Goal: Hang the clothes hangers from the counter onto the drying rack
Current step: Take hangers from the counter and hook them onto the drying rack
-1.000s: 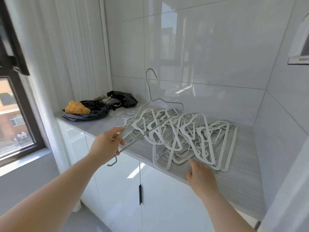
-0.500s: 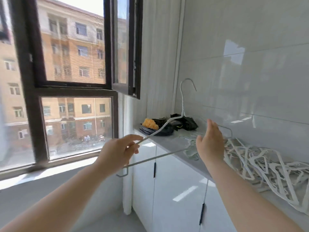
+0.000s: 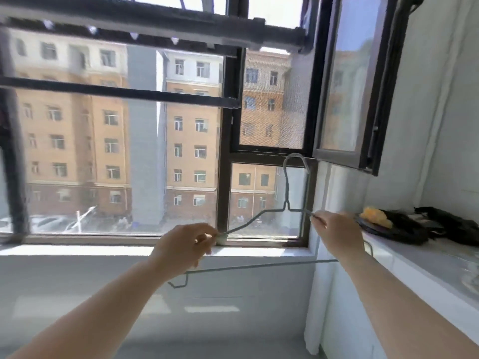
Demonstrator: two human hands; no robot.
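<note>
I hold one thin grey wire hanger (image 3: 286, 193) upright in front of the window, its hook pointing up. My left hand (image 3: 185, 246) pinches its left shoulder and my right hand (image 3: 337, 233) grips its right shoulder. The hanger's bottom bar (image 3: 259, 266) runs between my wrists. High above, the dark bars of the drying rack (image 3: 155, 27) cross the top of the view, with small clips under them. The pile of white hangers on the counter is out of sight.
A dark-framed window sash (image 3: 357, 81) stands open inward at the upper right. The grey counter (image 3: 425, 265) runs along the right wall, bearing a black bag (image 3: 404, 229) with a yellow item (image 3: 375, 216). A window sill (image 3: 77, 251) lies below.
My view has swung left and up from the counter to the window and rack. My right hand, free before, now grips the hanger's right shoulder. The hanger has been carried away from the counter.
</note>
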